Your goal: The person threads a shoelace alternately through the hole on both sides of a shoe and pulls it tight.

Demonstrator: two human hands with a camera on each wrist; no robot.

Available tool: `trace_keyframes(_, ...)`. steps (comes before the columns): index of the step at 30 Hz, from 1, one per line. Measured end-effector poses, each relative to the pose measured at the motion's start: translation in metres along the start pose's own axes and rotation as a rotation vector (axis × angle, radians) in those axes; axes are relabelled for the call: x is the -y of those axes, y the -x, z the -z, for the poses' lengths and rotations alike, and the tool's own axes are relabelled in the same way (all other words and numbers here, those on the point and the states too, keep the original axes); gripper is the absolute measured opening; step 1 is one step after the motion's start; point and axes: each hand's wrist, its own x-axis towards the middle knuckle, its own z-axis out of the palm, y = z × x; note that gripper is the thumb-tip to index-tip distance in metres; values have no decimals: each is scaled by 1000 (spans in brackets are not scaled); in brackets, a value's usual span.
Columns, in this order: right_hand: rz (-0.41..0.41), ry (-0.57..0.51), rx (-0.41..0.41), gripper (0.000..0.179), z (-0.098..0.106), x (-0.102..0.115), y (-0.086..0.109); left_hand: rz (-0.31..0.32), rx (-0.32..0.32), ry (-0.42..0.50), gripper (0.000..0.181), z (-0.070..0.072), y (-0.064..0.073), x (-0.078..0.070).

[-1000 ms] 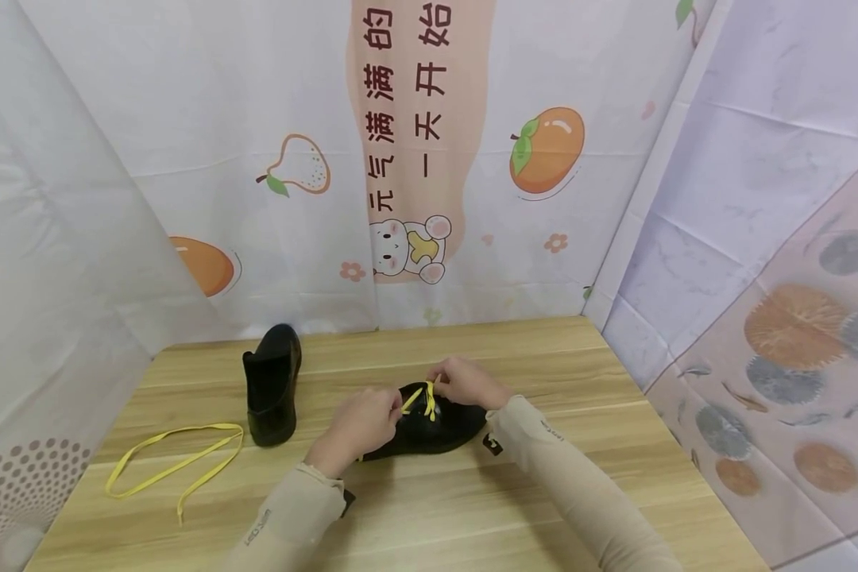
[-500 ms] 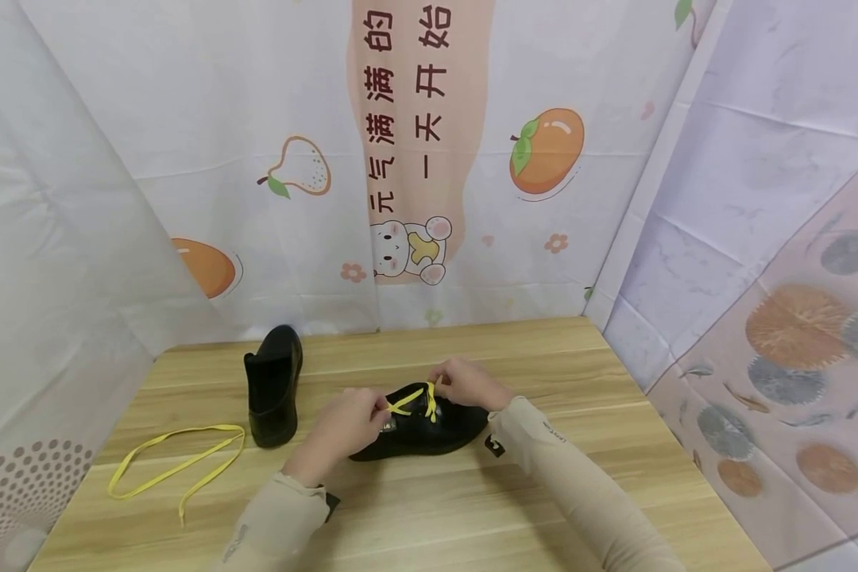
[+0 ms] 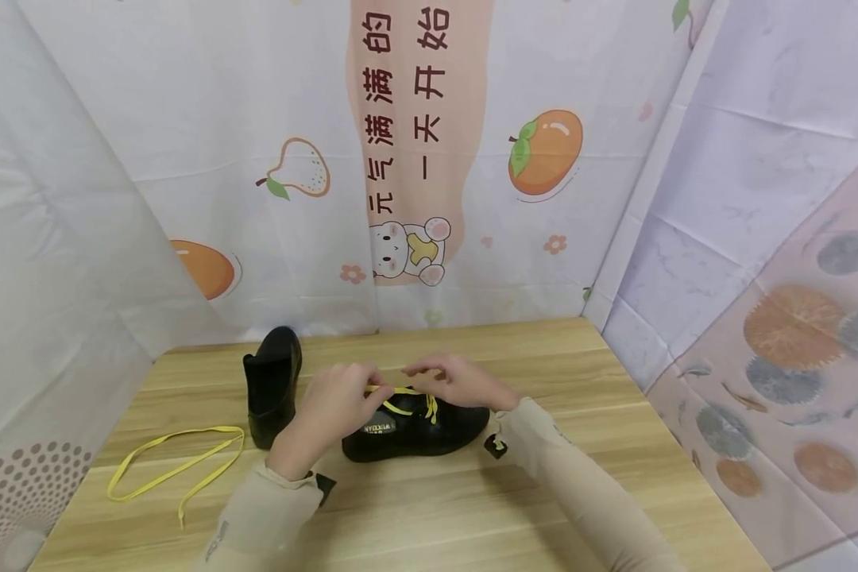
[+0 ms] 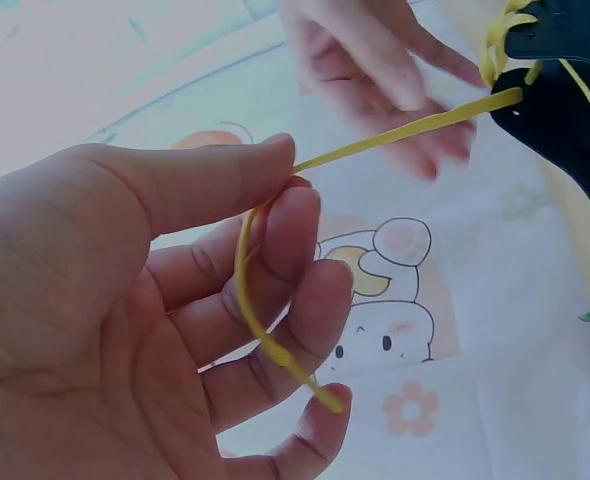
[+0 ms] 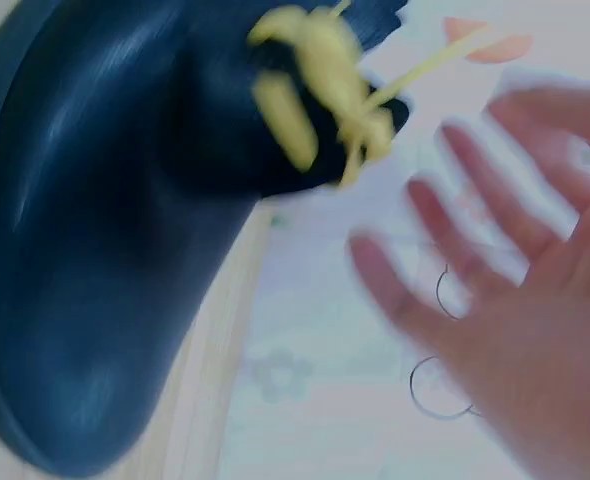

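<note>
A black shoe (image 3: 429, 437) lies on the table with its toe to the right, yellow lacing across its upper. My left hand (image 3: 336, 405) is over the heel end and pinches a yellow shoelace (image 4: 405, 132) between thumb and forefinger. From that pinch the lace runs taut to an eyelet, and its free end dangles past the other fingers. Above the lacing, my right hand (image 3: 457, 383) is apart from the shoe. Its fingers (image 5: 475, 190) are spread and slightly bent, holding nothing, blurred in the right wrist view.
A second black shoe (image 3: 273, 389), no lace showing in it, stands at the back left of the wooden table (image 3: 429, 516). In front of it lies a loose yellow shoelace (image 3: 159, 475). A printed curtain (image 3: 293, 238) hangs behind the table.
My left hand has moved left and up, drawing the lace out through the eyelet. My right hand has released its hold at the lacing and its fingers have opened.
</note>
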Motion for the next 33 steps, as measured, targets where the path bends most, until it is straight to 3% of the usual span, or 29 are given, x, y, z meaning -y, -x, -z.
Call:
trace_keyframes(2, 68, -92, 63, 33, -1, 7, -1, 0, -9, 0, 11, 1, -2, -2)
trace_keyframes(5, 103, -192, 127, 32, -3, 12, -2, -1, -13, -1, 13, 1, -4, -4)
trace_keyframes(13, 0, -344, 97, 25, 5, 4, 7, 28, -26, 74, 10, 1, 2, 10)
trace_keyframes(18, 14, -316, 101, 21, 13, 3, 10, 13, -56, 72, 7, -4, 4, 17)
trace_keyframes(26, 115, -286, 159, 13, 13, 7, 8, -16, -44, 86, 5, -16, 1, 11)
trace_keyframes(33, 83, -289, 170, 18, 15, 8, 11, -1, -21, 86, 4, -20, 2, 9)
